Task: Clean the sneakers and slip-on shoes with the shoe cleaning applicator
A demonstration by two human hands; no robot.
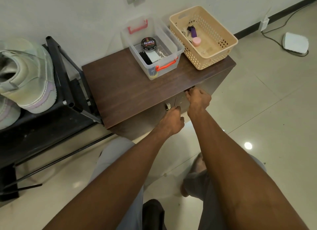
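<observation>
A low dark wood cabinet fills the middle of the frame, and both hands reach to its front edge. The left hand is curled just below a metal handle; whether it grips the handle cannot be told. The right hand has its fingers curled at the top edge of the cabinet front, seemingly around a dark handle there. On the cabinet top stand two containers, touching: a clear box with orange latches, holding one round polish tin and one brush, and to its right a beige basket with keys and a pink jar. At the left of the frame two pale sneakers sit on a black rack beside the cabinet. A white device lies on the tiled floor, upper right.
</observation>
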